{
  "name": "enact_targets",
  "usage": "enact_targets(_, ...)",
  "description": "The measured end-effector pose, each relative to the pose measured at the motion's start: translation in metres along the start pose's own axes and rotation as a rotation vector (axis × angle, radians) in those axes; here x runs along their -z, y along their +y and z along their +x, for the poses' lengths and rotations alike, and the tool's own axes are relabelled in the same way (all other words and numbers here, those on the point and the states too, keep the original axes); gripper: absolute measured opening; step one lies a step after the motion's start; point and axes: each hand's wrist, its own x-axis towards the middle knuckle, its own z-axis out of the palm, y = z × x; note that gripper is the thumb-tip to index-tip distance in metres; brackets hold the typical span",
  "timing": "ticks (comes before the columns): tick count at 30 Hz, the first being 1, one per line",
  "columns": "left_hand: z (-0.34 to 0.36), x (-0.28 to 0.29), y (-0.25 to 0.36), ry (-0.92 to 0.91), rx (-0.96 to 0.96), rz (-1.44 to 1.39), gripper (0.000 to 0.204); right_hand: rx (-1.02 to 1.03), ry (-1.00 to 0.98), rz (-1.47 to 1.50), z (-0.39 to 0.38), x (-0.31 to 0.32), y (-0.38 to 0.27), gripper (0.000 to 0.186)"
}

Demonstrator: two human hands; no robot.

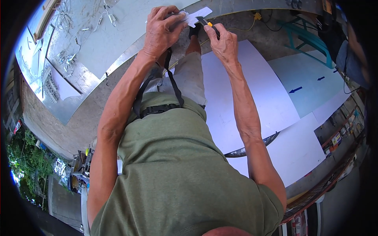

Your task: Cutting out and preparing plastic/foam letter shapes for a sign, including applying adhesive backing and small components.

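Your left hand [163, 31] pinches the white piece [202, 15], fingers bent over its left end, near the table [130, 27] edge. Your right hand [224, 43] has fingers wrapped around the cutter [212, 27], blade at the piece; can't tell if touching. Wire [109, 16] lies on the table. White sheet [242, 94] sits right, teal stool [305, 33] beyond.
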Motion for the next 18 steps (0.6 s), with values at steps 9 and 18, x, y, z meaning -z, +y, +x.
enact_targets(9, 0.0044, 0.0045, 0.0081, -0.031, 0.009, -0.009, 0.032, -0.003, -0.041, -0.009, -0.0004, 0.0036, -0.0028, 0.045)
enact_targets(18, 0.0044, 0.0038, 0.0088, -0.021, 0.007, 0.009, 0.032, 0.015, -0.054, -0.019, -0.002, 0.006, -0.0063, 0.043)
